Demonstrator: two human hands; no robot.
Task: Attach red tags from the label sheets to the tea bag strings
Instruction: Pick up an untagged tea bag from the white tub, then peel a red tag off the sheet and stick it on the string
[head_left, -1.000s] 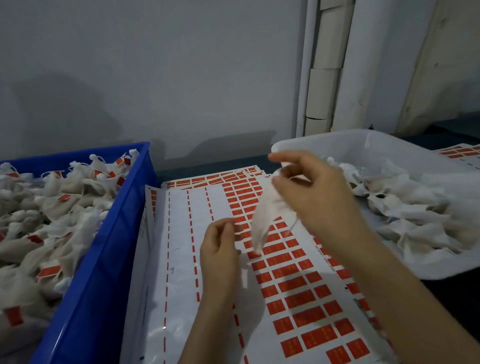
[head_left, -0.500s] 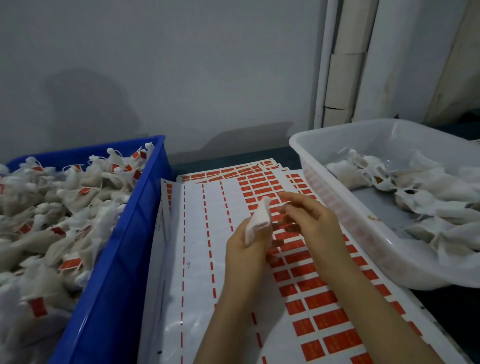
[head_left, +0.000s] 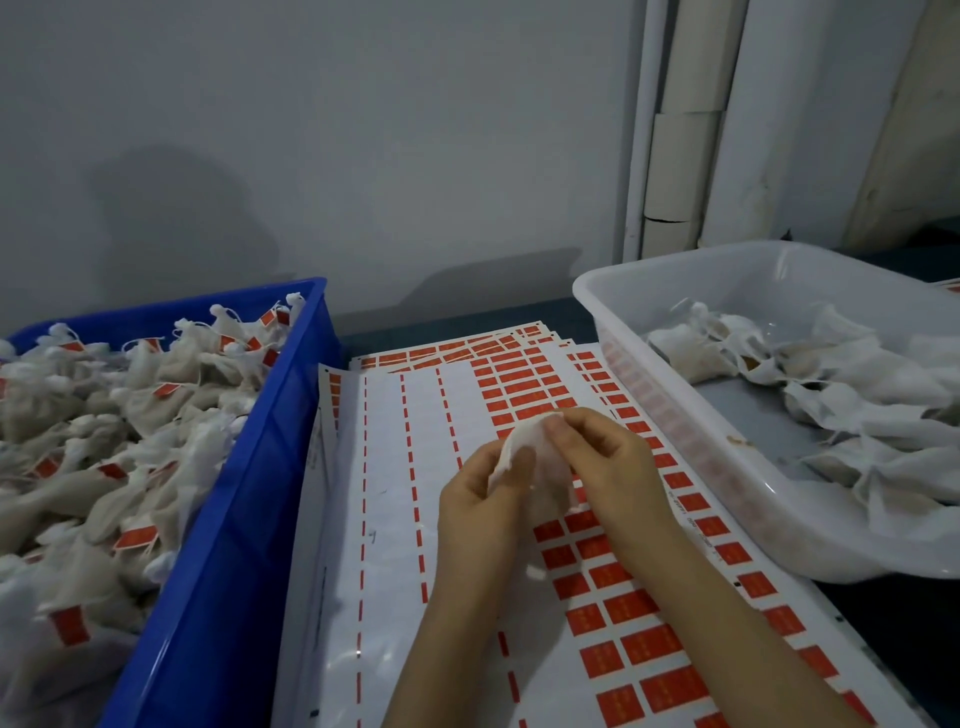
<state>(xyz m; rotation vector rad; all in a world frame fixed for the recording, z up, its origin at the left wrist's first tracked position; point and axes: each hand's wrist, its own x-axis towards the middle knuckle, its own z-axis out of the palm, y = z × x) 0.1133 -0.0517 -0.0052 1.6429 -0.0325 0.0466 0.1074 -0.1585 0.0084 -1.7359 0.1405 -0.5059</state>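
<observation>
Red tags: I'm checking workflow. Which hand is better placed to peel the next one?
Probably the right hand: it hovers over the unpeeled red tags, while the left hand grips the tea bag above emptied columns.

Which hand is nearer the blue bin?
Left. Both hold the tea bag; the left hand lies toward the blue bin, the right hand beyond it, nearer the white tray.

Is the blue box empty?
No, the blue box is piled full of white tea bags, many with red tags.
</observation>
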